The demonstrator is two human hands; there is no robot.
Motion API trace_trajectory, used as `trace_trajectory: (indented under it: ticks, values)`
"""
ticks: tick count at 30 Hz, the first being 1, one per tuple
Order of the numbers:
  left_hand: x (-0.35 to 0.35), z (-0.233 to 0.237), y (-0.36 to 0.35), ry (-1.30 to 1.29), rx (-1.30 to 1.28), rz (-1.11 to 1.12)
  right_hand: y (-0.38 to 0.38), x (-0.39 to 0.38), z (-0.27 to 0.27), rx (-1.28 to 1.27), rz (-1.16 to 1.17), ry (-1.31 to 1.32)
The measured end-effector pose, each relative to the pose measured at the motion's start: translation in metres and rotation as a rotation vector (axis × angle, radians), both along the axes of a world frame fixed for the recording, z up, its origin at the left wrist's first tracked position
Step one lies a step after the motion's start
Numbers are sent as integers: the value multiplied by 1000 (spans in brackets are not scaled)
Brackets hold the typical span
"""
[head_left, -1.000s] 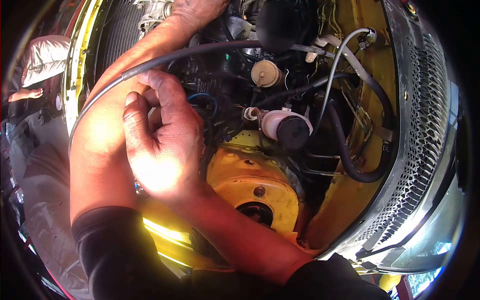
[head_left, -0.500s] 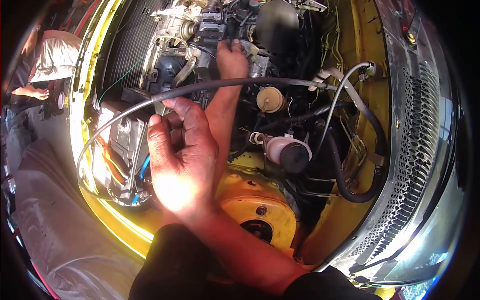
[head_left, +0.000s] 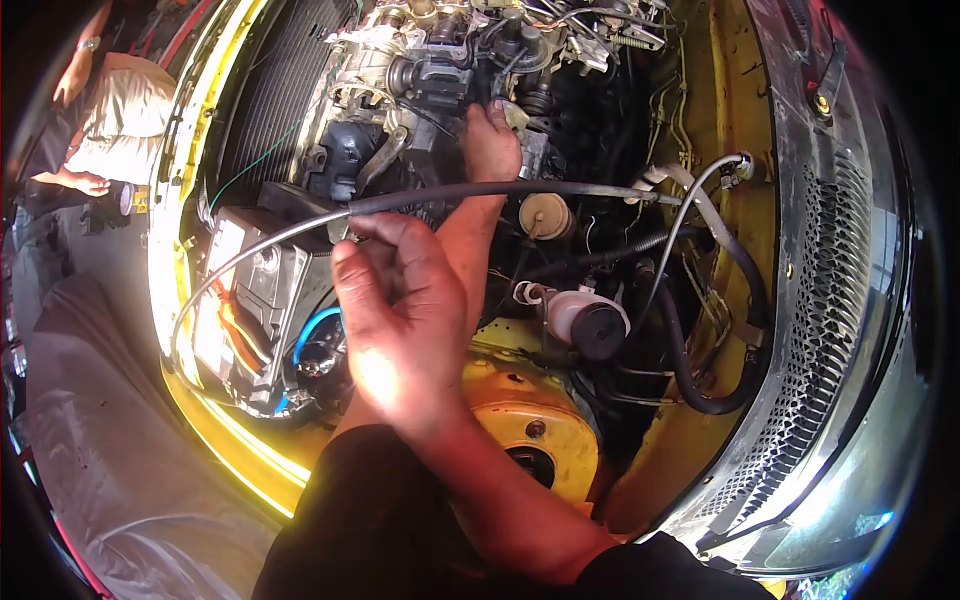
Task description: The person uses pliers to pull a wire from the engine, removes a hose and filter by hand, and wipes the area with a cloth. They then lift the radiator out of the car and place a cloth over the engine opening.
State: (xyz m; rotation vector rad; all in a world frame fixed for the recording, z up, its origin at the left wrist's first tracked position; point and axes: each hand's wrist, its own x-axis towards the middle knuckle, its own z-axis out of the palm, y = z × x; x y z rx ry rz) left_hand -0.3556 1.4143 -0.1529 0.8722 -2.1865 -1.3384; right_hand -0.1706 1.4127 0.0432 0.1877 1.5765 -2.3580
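My left hand (head_left: 492,145) reaches deep among the engine parts, its fingers bent around something beside the engine block (head_left: 440,75). My right hand (head_left: 405,300) is nearer to me, crossing over my left forearm. Its fingers are curled in, with the thumb on the left; a small greyish piece shows past the index finger, and I cannot tell what it is. A dark hose (head_left: 480,188) arches just above the right index finger and passes over my left wrist. Left of the right hand stands the battery (head_left: 265,265), with orange-handled pliers (head_left: 238,330) lying on it.
A fluid reservoir (head_left: 575,315) with a black cap and a round tan cap (head_left: 546,215) sit to the right of my arms. The yellow strut tower (head_left: 550,425) is close below. The radiator (head_left: 270,80) lies at upper left. Another person (head_left: 120,120) is beyond the yellow front edge.
The view has shifted slightly, so the engine bay sits lower and further right. My right hand has moved a little right relative to the battery. My left hand stays among the engine parts.
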Motion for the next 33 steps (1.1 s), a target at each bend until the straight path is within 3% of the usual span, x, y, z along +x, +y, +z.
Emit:
trace_trajectory:
  ticks: [4, 8, 11, 13, 15, 16, 17, 19, 21, 22, 25, 30, 33]
  values:
    - [9, 4, 0, 18, -16, -9, 0, 0, -4, -113, -43, -57]
    - [4, 3, -1, -7, 22, -23, 1, -3, 4, -124, 96, -131]
    - [2, 5, 1, 32, -91, 12, 11, -11, 3, -152, 46, -163]
    - [16, 12, -1, -27, 31, -49, 0, -4, 1, -312, -43, -138]
    - [9, 11, -1, -80, 36, -53, -2, 0, 2, -180, 154, -228]
    - [5, 2, 1, -33, -15, -13, 3, -6, 1, -256, 217, -178]
    - [-1, -1, 3, 29, -65, 32, -2, -9, -4, -230, 85, -29]
    - [10, -2, 3, -78, -13, -43, 10, -10, -1, -111, 104, -114]
    - [18, 24, -2, -118, 75, -86, -5, 3, -7, -38, 162, -123]
    - [10, 16, -4, -141, 35, -86, -7, 7, -11, -105, 230, -115]
    - [-1, -1, 2, -74, -28, -1, 10, -12, -1, -298, 6, -117]
    - [-3, 10, 5, -139, 46, 19, 8, -11, 8, -470, -77, -9]
    - [-12, 21, 4, -146, 78, 82, 15, -13, 10, -494, -38, -102]
